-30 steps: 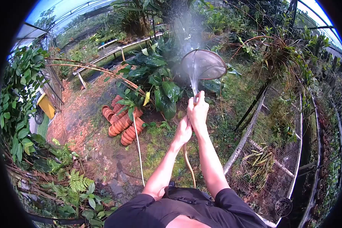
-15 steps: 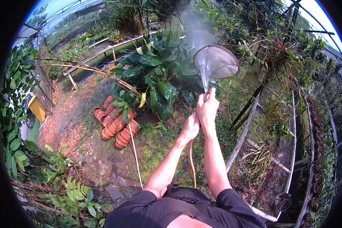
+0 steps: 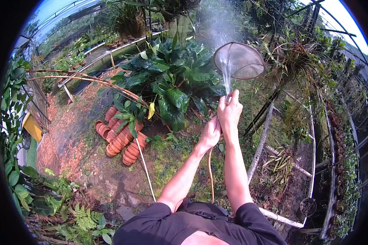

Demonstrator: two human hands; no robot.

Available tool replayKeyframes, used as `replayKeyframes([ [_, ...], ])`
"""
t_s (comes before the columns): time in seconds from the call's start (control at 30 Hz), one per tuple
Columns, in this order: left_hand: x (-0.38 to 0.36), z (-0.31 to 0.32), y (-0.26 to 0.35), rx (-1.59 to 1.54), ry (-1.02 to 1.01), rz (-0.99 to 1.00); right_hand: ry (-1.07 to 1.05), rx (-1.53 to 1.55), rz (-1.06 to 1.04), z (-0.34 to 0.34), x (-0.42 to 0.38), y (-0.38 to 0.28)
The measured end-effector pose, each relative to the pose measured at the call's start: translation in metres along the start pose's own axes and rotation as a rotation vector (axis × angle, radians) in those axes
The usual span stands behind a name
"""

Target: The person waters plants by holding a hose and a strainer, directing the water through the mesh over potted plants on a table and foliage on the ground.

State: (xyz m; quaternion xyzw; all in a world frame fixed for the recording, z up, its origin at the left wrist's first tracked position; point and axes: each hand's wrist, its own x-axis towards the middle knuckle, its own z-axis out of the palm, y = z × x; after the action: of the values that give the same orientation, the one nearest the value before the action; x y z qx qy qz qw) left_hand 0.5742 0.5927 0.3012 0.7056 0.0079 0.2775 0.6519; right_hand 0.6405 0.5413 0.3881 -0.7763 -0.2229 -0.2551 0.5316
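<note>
Both my hands are stretched forward at the middle of the view, closed one above the other. My left hand (image 3: 211,134) grips a tan hose (image 3: 210,175), which hangs down toward my waist. My right hand (image 3: 230,111) wraps round the hose's upper end, with thumb and fingers at the outlet. From there a jet of water (image 3: 226,77) shoots up and away. It meets a round mesh screen (image 3: 249,61) with a dark rim and breaks into mist beyond. How the screen is held up is not clear.
Stacked terracotta pots (image 3: 120,139) lie on the ground to the left. Behind them grows a large leafy plant (image 3: 176,98). A thin pale stick (image 3: 145,167) slants nearby. At right, a wire-mesh bench (image 3: 255,159) carries plants. A yellow object (image 3: 32,126) stands far left.
My hands, the hose end and the water jet have shifted slightly right in view. The mesh screen appears a little higher and further right. Water still sprays through it.
</note>
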Motion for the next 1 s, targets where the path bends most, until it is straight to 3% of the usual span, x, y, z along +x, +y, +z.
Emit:
replayKeyframes([
  [0.37, 0.000, -0.015, -0.018, -0.085, -0.013, 0.021, -0.002, -0.050, -0.001, 0.018, -0.011, -0.001],
  [0.67, -0.011, -0.024, -0.016, -0.109, -0.009, -0.134, -0.075, -0.063, -0.041, 0.029, -0.016, 0.000],
  [0.87, -0.010, -0.015, -0.043, -0.117, 0.110, 0.108, -0.106, -0.024, -0.017, 0.028, -0.020, -0.005],
  [1.0, -0.024, -0.019, -0.016, -0.061, 0.090, -0.003, -0.098, -0.009, -0.020, 0.027, -0.027, -0.004],
])
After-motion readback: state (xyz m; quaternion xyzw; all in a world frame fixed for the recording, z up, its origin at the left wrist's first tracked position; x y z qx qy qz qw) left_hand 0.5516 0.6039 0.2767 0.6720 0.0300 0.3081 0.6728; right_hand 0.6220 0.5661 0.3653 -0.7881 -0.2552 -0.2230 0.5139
